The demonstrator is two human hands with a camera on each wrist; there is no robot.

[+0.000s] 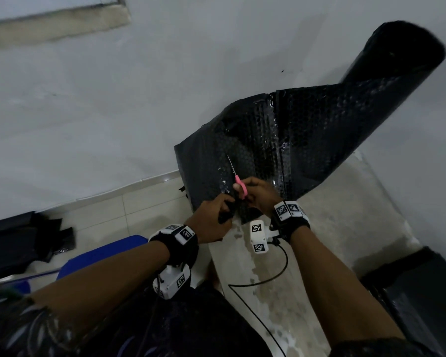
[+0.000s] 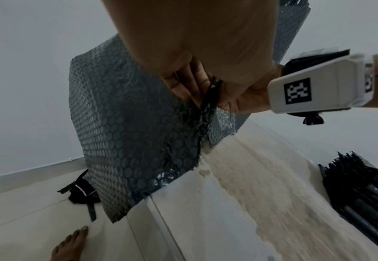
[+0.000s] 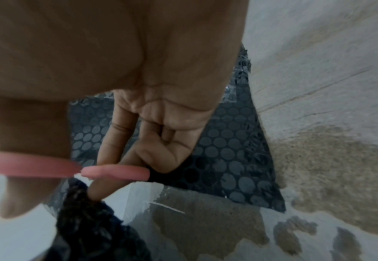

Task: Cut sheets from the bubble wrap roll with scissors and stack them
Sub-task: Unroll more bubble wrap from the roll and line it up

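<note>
Pink handles of the scissors [image 1: 240, 187] sit in my right hand [image 1: 258, 195], thumb and fingers hooked through the loops [image 3: 116, 172], the thin blade pointing away from me into the black bubble wrap [image 1: 281, 150]. My left hand [image 1: 213, 221] is just beside it, fingers curled and pinching the near edge of the wrap [image 2: 212, 91], bunched dark plastic gathered between them. Both hands work over the near end of a worn, pale bench [image 1: 332, 228] with patchy bare spots. The unrolled sheet rises from the bench edge, its left part hanging past the side toward the tiled floor [image 1: 101, 215]. Farther off, the roll [image 1: 397, 55] leans up against the white wall [image 1: 113, 99]. On the floor to my left lies a heap of black cut sheets [image 1: 23, 243]; another black bundle [image 2: 362, 190] rests on the right of the bench.
</note>
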